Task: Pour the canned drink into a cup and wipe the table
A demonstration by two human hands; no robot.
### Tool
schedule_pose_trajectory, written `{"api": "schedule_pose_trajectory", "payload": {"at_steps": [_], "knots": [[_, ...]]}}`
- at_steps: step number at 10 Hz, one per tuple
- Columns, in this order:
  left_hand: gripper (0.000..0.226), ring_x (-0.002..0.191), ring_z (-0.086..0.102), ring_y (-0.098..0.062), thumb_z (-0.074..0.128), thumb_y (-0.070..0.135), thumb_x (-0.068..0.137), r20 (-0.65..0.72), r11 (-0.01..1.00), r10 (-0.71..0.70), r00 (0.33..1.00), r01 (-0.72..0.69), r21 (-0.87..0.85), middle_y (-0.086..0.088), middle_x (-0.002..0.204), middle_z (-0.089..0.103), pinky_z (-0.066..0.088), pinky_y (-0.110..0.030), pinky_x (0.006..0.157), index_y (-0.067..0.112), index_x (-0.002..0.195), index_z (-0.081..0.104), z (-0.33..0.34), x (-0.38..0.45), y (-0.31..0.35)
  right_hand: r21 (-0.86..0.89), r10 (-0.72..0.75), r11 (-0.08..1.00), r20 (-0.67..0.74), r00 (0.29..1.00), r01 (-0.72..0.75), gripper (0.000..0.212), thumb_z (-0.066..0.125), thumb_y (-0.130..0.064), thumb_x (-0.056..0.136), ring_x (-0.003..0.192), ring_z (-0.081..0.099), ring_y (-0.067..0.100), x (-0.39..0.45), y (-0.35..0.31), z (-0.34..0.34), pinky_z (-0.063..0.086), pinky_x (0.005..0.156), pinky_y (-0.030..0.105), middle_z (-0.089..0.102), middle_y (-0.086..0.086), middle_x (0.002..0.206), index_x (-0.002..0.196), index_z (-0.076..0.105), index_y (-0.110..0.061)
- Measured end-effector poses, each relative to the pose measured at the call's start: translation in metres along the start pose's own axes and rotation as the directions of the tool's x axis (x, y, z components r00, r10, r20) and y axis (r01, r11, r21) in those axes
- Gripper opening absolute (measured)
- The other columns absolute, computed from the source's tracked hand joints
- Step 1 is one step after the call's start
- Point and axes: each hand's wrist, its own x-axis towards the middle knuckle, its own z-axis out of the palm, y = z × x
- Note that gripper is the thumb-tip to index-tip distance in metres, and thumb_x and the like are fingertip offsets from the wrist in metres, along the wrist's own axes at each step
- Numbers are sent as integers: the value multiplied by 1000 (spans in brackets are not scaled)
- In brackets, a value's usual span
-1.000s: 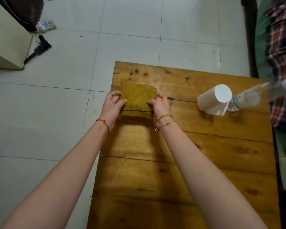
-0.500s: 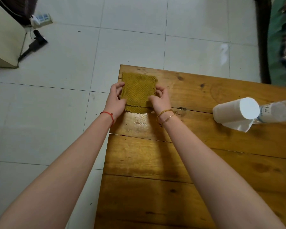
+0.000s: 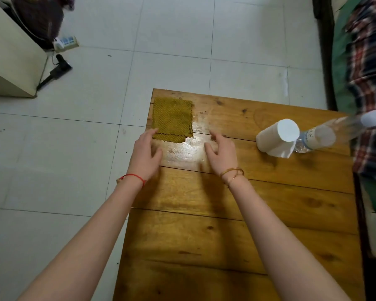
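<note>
A folded mustard-yellow cloth (image 3: 172,119) lies flat at the far left corner of the wooden table (image 3: 237,213). My left hand (image 3: 146,153) hovers just below its near left corner, fingers apart, holding nothing. My right hand (image 3: 221,152) is to the right of the cloth, fingers spread, apart from it. The wood between my hands shines wet. No can or cup is in view.
A white tissue roll (image 3: 277,135) stands at the table's right, with a clear plastic water bottle (image 3: 326,135) beside it. A plaid-covered bed (image 3: 369,88) runs along the right. On the tiled floor at far left are a beige cabinet (image 3: 9,59), a power strip (image 3: 65,42) and a black plug (image 3: 60,69).
Both hands have let go of the cloth and drawn back toward me. The cloth now lies flat at the table's corner.
</note>
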Motion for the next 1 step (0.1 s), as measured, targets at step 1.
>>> {"api": "schedule_pose_trajectory", "payload": {"at_steps": [1], "knots": [[54, 142, 33, -22, 55, 15, 96, -19, 996, 64, 998, -62, 69, -6, 152, 40, 25, -35, 119, 14, 147, 38, -7, -39, 14, -168, -65, 983, 15, 998, 67, 47, 47, -33, 96, 134, 38, 28, -37, 10, -25, 34, 110, 41, 54, 2, 138, 141, 44, -19]]}}
